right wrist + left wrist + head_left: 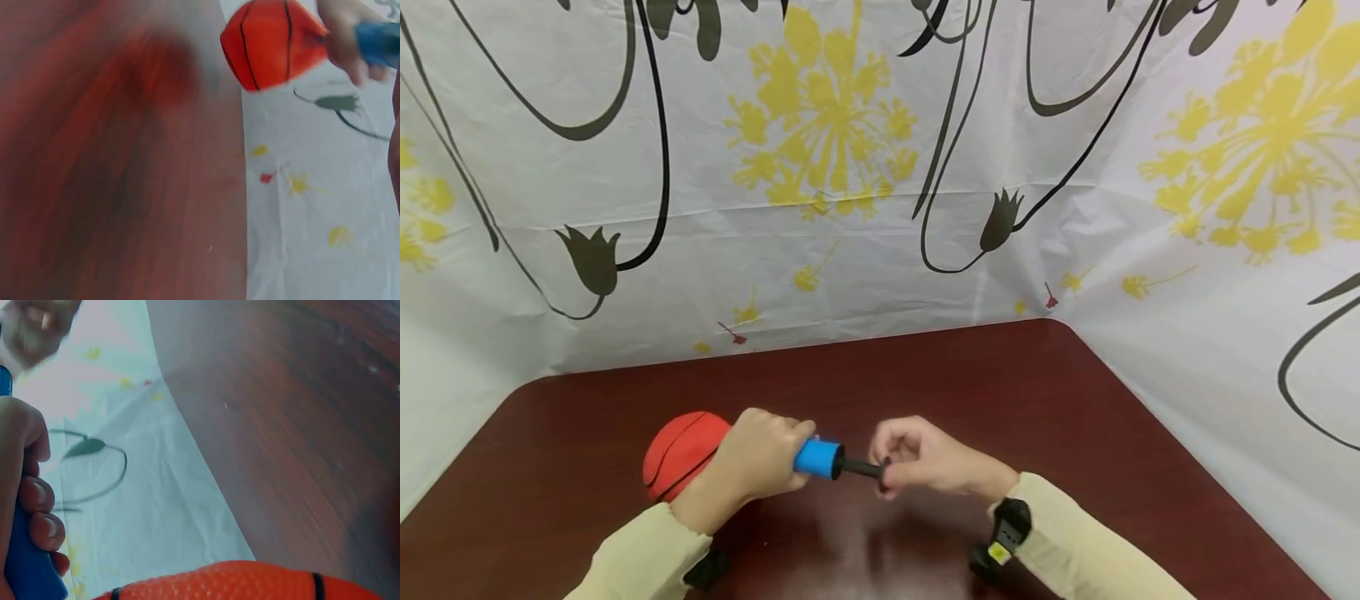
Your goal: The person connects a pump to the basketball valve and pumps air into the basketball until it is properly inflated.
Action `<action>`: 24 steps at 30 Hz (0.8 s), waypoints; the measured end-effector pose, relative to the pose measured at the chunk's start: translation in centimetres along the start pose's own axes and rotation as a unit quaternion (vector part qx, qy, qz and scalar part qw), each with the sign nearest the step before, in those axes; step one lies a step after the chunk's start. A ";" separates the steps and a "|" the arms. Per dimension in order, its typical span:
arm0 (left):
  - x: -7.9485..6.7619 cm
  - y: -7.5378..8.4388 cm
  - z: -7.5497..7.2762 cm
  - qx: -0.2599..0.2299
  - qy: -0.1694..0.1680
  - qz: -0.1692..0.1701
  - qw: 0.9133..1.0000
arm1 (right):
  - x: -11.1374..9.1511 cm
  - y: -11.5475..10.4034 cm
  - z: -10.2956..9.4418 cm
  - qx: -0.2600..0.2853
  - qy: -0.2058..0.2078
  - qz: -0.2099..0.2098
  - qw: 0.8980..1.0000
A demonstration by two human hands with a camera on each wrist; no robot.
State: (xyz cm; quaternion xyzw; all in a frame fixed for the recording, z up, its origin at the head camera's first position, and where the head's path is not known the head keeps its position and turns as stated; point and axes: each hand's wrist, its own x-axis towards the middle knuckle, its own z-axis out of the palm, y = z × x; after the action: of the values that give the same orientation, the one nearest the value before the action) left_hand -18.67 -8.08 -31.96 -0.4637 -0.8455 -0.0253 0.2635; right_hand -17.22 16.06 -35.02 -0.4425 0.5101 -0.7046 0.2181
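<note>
My left hand (pixel 762 457) grips the blue barrel of a hand pump (pixel 817 458), its fingers wrapped round it in the left wrist view. A black rod (pixel 861 468) sticks out of the barrel toward the right. At the rod's end, my right hand (pixel 928 458) holds the dark pump handle between thumb and curled fingers. A red ball (pixel 681 450) with black lines sits at the pump's other end, beyond my left hand. It looks angular, not fully round, in the right wrist view (pixel 269 47). My left hand hides where ball and pump meet.
Below the hands lies a dark reddish-brown table (pixel 970 375) with rounded corners. A white sheet (pixel 865 275) with yellow and dark plant prints hangs behind it and at the sides. Black wrist devices (pixel 1011 525) sit by both sleeves.
</note>
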 end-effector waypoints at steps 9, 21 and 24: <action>0.1 -0.9 -0.1 -0.012 0.027 0.020 0.999 | -0.1 -1.4 0.2 -0.023 0.039 -0.002 0.999; 0.5 0.1 -1.4 0.012 0.007 0.003 1.000 | 0.1 -1.6 -1.0 -0.007 -0.033 -0.039 0.999; 1.0 0.6 -1.4 0.020 -0.008 -0.008 1.000 | 1.5 -1.2 -0.7 -0.065 -0.018 -0.020 0.998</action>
State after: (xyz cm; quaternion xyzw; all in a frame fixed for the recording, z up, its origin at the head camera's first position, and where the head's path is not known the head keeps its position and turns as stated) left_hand -18.04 -7.41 -30.45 -0.4514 -0.8517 -0.0073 0.2659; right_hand -18.42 15.79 -33.35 -0.4785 0.5420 -0.6659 0.1842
